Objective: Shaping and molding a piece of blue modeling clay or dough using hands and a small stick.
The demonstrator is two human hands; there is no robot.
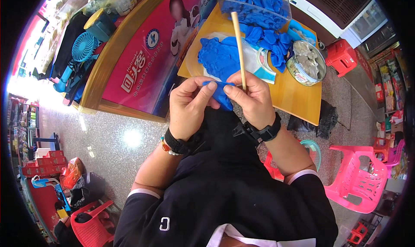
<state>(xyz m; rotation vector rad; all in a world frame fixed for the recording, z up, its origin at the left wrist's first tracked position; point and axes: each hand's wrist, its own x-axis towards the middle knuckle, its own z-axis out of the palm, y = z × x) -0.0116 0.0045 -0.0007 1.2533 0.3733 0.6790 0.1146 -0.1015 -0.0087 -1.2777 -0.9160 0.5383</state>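
Observation:
My left hand and my right hand are closed on a small blue rubbery piece, pinched between thumbs and fingers in front of my body. My right hand also holds a long pale wooden stick, which points up over the table. Just beyond my hands, a pile of similar blue pieces lies on a clear plastic plate, with more loose blue pieces beside it. A clear bin of blue pieces stands at the back, and a round tin with pale pieces at the right.
A wooden-edged counter with a pink poster, blue fans and bags is at upper left. A red stool, a pink chair and a green basket are on the right. A red chair and stacked boxes stand lower left.

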